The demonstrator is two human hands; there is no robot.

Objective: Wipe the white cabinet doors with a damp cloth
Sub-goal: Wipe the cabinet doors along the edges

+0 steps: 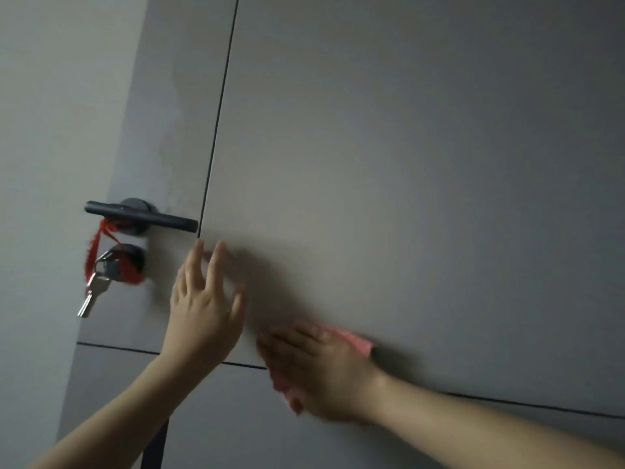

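The right hand lies flat against the large cabinet door, fingers together and pressing a pink cloth to the panel; only the cloth's upper right corner and a pink edge under the fingertips show, the rest being hidden beneath the palm. The hand is blurred, which suggests a wiping stroke is under way. It sits at the door's lower edge, right over the dark horizontal seam that separates this door from the panel below.

The left hand holds nothing. Its fingers are spread and its fingertips rest on or just off the same door near its left edge, just beside the vertical seam (whether they actually touch, I cannot tell). The two hands are near each other, the left above and to the left of the right.

Nearly all of the door's face stretches up and to the right of the cloth, with its long run along the panel's width. So the right hand is the one placed to carry the cloth there. To the left, beyond the vertical seam, a narrower panel bears a dark lever handle with keys hanging on a red cord, and faint streaks show on that panel higher up.
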